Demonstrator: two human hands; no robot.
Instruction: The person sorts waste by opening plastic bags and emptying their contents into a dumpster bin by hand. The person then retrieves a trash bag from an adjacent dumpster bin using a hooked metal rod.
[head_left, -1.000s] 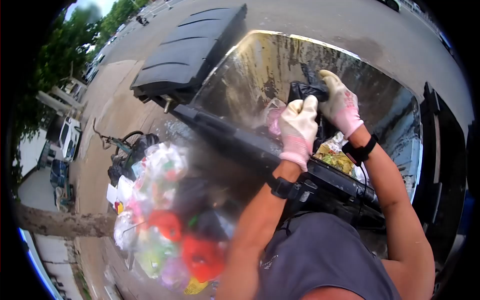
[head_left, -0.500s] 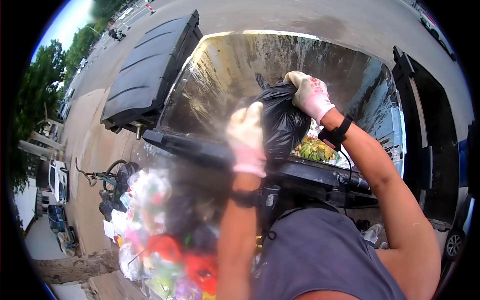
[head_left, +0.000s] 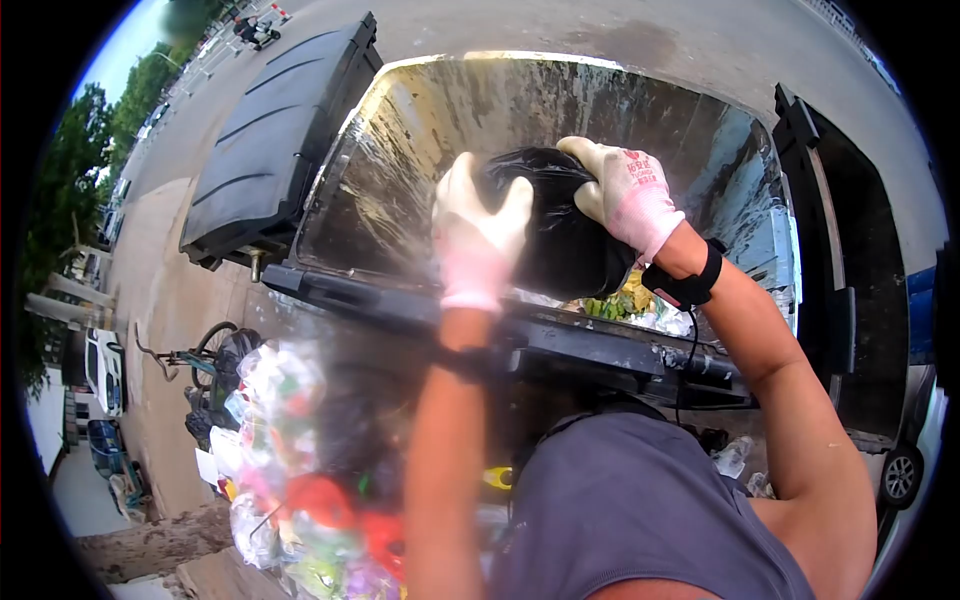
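Note:
A black garbage bag (head_left: 560,225) hangs over the opening of a large dirty bin (head_left: 450,115), its top rounded and bulging. My right hand (head_left: 625,190), in a white and pink work glove, is closed on the bag's upper right side. At the bag's left edge is my left hand (head_left: 480,225), in a matching glove, with thumb and fingers apart. Whether its fingertips touch the plastic is hard to tell because of blur. Below the bag, food scraps and litter (head_left: 630,302) show at the bottom of the bin.
An open dark lid (head_left: 275,135) stands at the bin's left, and another dark bin (head_left: 860,240) at its right. Bagged rubbish (head_left: 290,470) is heaped at lower left, near a bicycle (head_left: 205,355). A rider on a scooter (head_left: 255,32) is far off on the road.
My left hand has moved left, and its fingers have spread from a closed grip. The bag's top looks wider and rounder. My right hand stays on the bag.

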